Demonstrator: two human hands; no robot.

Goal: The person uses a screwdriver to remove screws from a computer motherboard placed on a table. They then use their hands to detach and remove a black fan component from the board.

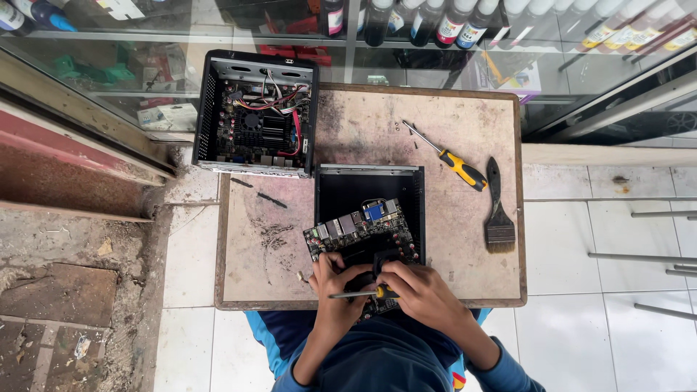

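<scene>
On the worn table a second, populated black computer case sits at the far left corner, while a yellow-handled screwdriver and a black brush lie well apart to the right of the empty black case. A circuit board rests tilted over that empty case's near edge, touching both hands. The left hand has fingers curled against the board's near edge, and the right hand is clamped around a small screwdriver lying across the board between them.
</scene>
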